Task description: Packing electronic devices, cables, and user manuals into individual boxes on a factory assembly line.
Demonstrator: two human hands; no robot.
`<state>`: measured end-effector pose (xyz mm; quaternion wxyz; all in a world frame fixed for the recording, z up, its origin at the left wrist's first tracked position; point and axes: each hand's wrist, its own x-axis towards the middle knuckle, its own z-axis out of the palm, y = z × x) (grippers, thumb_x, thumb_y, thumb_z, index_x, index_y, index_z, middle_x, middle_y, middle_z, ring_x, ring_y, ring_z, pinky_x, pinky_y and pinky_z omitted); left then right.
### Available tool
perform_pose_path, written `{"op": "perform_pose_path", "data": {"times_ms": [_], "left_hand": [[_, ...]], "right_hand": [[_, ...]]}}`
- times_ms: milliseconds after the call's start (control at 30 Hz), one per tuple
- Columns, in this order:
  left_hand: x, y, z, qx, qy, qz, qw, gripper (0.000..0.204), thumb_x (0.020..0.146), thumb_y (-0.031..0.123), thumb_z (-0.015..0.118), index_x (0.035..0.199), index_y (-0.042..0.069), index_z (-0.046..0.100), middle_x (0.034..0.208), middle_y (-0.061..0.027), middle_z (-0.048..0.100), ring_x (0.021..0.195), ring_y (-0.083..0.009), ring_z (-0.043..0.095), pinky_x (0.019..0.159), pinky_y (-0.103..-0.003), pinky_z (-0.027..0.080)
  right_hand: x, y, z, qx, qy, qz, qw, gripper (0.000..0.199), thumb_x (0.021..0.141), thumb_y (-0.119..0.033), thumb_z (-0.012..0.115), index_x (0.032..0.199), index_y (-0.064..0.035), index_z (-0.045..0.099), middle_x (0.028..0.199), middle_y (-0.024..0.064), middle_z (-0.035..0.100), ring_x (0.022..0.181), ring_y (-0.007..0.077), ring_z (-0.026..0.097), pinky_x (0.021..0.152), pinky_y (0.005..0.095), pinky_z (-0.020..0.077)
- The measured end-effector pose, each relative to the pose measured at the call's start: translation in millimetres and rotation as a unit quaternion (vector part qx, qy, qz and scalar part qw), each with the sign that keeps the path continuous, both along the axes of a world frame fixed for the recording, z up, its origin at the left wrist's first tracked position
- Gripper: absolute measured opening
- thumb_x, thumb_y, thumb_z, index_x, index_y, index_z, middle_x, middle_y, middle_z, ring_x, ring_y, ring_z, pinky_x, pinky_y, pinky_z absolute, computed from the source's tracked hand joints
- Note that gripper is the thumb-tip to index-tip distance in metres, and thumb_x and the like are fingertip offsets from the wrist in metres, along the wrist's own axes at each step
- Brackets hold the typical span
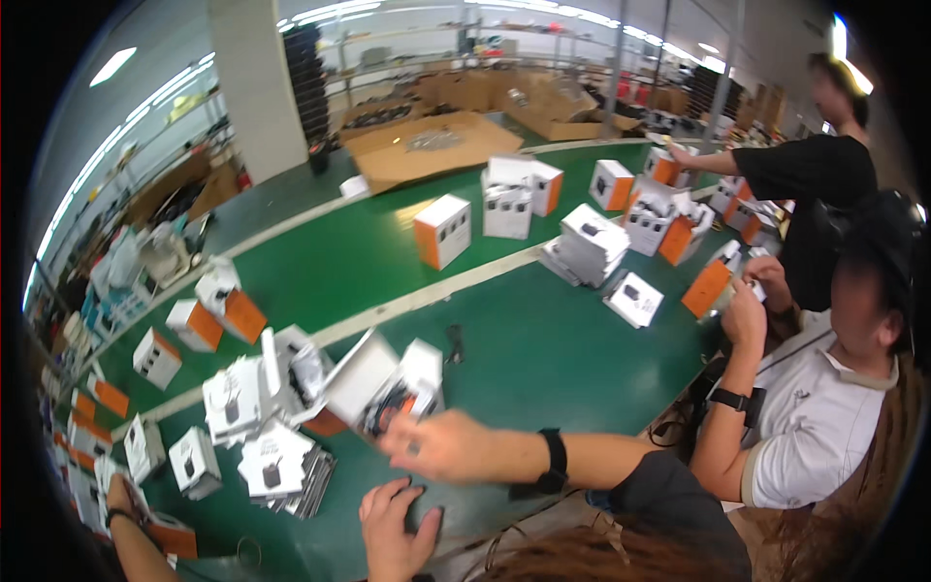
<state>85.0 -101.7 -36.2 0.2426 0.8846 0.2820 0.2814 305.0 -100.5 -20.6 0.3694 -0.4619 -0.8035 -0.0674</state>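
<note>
My right hand reaches left over the green table, blurred by motion, with a black band on its wrist. Its fingers look stretched out with nothing in them. It hovers just in front of an open white box with dark parts inside. My left hand lies flat on the table's near edge, fingers spread and holding nothing. To the left of both hands lies a pile of flat white cartons printed with a dark picture.
Several white and orange boxes stand or lie across the table. A small black item lies mid-table. A seated person in a white shirt holds a box on the right; another in black stands behind. Someone's hand shows at lower left.
</note>
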Motion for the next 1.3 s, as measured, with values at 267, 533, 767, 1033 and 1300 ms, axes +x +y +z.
{"op": "perform_pose_path", "data": {"times_ms": [267,533,767,1033,1300], "left_hand": [[-5.4,2.0,63.5,-0.076,-0.182,0.123,0.973,0.023,0.081,0.002,0.078,0.101,-0.003,0.068,0.099,-0.0162,0.069,0.088,-0.0292,0.068,0.081,-0.036,0.055],[-42.6,18.0,54.4,0.054,-0.165,0.315,0.933,0.024,0.084,0.005,0.078,0.105,-0.001,0.068,0.105,-0.0142,0.069,0.086,-0.0251,0.066,0.075,-0.033,0.054],[-92.4,90.8,28.3,-0.017,-0.041,0.472,0.881,0.085,0.08,0.045,0.086,0.135,-0.012,0.055,0.125,-0.0295,0.063,0.116,-0.0432,0.063,0.097,-0.047,0.052],[-96.8,89.9,33.7,-0.066,-0.013,0.472,0.879,0.058,0.079,0.04,0.087,0.111,-0.005,0.071,0.098,-0.0199,0.074,0.09,-0.0357,0.072,0.081,-0.041,0.056],[-107.9,85.9,24.4,0.011,-0.284,0.413,0.865,0.016,0.097,0.012,0.072,0.096,-0.003,0.065,0.096,-0.0108,0.074,0.079,-0.0171,0.067,0.072,-0.032,0.052]], "right_hand": [[-27.6,-40.5,18.7,-0.12,-0.016,-0.004,0.993,0.036,0.088,-0.016,0.07,0.122,-0.0062,0.065,0.119,0.0156,0.067,0.078,0.0228,0.073,0.054,0.0315,0.0583],[-20.7,-42.5,30.1,-0.016,0.082,-0.044,0.996,0.037,0.078,-0.01,0.083,0.113,-0.0099,0.07,0.104,0.007,0.069,0.078,0.0241,0.071,0.058,0.0331,0.0551],[-29.4,-48.8,15.1,-0.049,0.062,-0.029,0.996,0.034,0.078,-0.005,0.081,0.11,-0.0107,0.072,0.099,0.0056,0.066,0.078,0.0248,0.069,0.056,0.034,0.053],[-33.5,-49.7,11.5,0.003,0.057,-0.013,0.998,0.042,0.077,-0.007,0.08,0.118,-0.008,0.069,0.102,0.0053,0.065,0.069,0.0206,0.068,0.052,0.032,0.0534],[-36.2,-47.5,13.2,-0.009,0.058,0.007,0.998,0.042,0.075,-0.007,0.079,0.116,-0.0062,0.07,0.107,0.0081,0.066,0.07,0.0222,0.068,0.055,0.0311,0.0542]]}}
